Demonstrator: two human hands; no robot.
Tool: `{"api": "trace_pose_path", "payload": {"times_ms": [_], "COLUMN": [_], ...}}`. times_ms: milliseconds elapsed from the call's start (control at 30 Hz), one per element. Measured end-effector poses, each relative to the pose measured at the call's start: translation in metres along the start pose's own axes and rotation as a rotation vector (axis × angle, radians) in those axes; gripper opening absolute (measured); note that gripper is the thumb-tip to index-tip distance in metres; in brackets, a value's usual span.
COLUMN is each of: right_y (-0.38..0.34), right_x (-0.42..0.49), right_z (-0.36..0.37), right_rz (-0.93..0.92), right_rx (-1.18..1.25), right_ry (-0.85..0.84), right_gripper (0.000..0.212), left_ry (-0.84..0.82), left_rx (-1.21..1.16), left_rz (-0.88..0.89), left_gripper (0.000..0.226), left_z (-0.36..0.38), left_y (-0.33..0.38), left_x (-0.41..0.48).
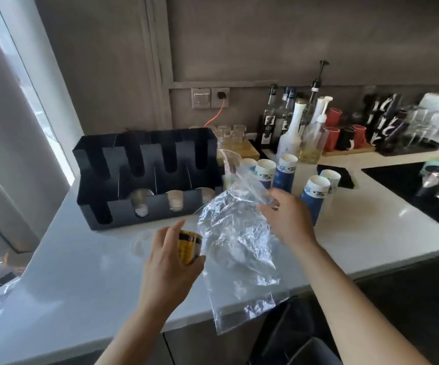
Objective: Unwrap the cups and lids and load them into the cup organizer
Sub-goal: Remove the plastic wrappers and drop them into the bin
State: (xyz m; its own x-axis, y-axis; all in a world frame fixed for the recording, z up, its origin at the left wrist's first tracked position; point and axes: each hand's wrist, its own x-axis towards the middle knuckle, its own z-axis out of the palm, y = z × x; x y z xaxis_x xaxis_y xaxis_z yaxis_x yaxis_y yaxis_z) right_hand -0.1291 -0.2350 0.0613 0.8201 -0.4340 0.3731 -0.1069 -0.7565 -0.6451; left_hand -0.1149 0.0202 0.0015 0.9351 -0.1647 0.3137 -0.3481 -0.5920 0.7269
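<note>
— What is that yellow thing?
— It looks like a stack of yellow cups (190, 247). It is up over the table (81, 272), near the front edge. The left hand (171, 262) has its fingers curled round it.
— And the shiny stuff?
— That is the clear plastic wrap (236, 246). It hangs just beside the yellow cups, on their right. The right hand (284, 214) pinches the top of it with its fingers. I can't tell if the wrap is all the way off the cups.
— How should they do it?
— I think the left hand should hold the cups tight but not squash them. The right hand should pull the wrap straight away, slowly, so no cup tips out. Then the wrap should go off to the side, not over the box.
— Which box?
— The black cup organizer (147, 177), at the back left of the table. It has tall slots at the back. Three low slots in front have clear lids (141, 204) in them.
— Are there more cups?
— Yes. Blue cups (314, 201) stand in stacks on the right, near the right hand. Bottles (292, 135) stand behind them by the wall. The wrap could bump the blue stacks, so I would lift it with care.
</note>
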Motion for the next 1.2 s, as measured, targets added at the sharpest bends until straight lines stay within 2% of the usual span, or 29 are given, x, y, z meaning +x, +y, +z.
{"api": "trace_pose_path", "payload": {"times_ms": [133, 233, 333, 367, 433, 533, 667, 733, 800, 867, 1067, 1200], "right_y": [0.022, 0.041, 0.063, 0.071, 0.086, 0.111, 0.147, 0.17, 0.196, 0.22, 0.287, 0.321], "right_x": [-0.037, -0.065, -0.089, -0.096, -0.108, -0.124, -0.141, -0.149, -0.157, -0.165, -0.187, -0.197], "right_z": [-0.026, -0.046, -0.066, -0.072, -0.085, -0.108, -0.144, -0.16, -0.172, -0.182, -0.203, -0.209], "right_rz": [0.109, 0.236, 0.346, 0.392, 0.497, 0.571, 0.596, 0.598, 0.541, 0.508, 0.499, 0.515], "right_rx": [0.082, 0.302, 0.368, 0.39, 0.456, 0.544, 0.724, 0.566, 0.252, 0.077, -0.109, -0.156], "right_ry": [0.017, -0.008, -0.007, -0.009, 0.001, 0.004, -0.053, 0.013, 0.07, 0.054, 0.076, 0.101], "right_gripper": [0.03, 0.029, 0.04, 0.035, 0.013, 0.03, 0.029, 0.034, 0.026, 0.025, 0.047, 0.035], "left_ry": [-0.086, -0.151, -0.208, -0.223, -0.257, -0.289, -0.334, -0.368, -0.405, -0.44, -0.543, -0.599], "left_rx": [-0.039, -0.067, -0.077, -0.081, -0.085, -0.073, -0.066, -0.092, -0.086, -0.079, -0.028, 0.019], "left_rz": [0.074, 0.115, 0.15, 0.164, 0.177, 0.187, 0.232, 0.233, 0.251, 0.25, 0.168, 0.156], "left_gripper": [0.083, 0.081, 0.081, 0.081, 0.081, 0.081, 0.082, 0.084, 0.086, 0.088, 0.096, 0.094], "left_z": [0.012, 0.024, 0.04, 0.046, 0.058, 0.082, 0.122, 0.146, 0.17, 0.195, 0.272, 0.314], "left_y": [0.014, 0.028, 0.042, 0.047, 0.059, 0.081, 0.114, 0.133, 0.15, 0.164, 0.193, 0.2], "left_x": [-0.015, -0.028, -0.039, -0.042, -0.048, -0.056, -0.069, -0.077, -0.085, -0.093, -0.123, -0.14]}}
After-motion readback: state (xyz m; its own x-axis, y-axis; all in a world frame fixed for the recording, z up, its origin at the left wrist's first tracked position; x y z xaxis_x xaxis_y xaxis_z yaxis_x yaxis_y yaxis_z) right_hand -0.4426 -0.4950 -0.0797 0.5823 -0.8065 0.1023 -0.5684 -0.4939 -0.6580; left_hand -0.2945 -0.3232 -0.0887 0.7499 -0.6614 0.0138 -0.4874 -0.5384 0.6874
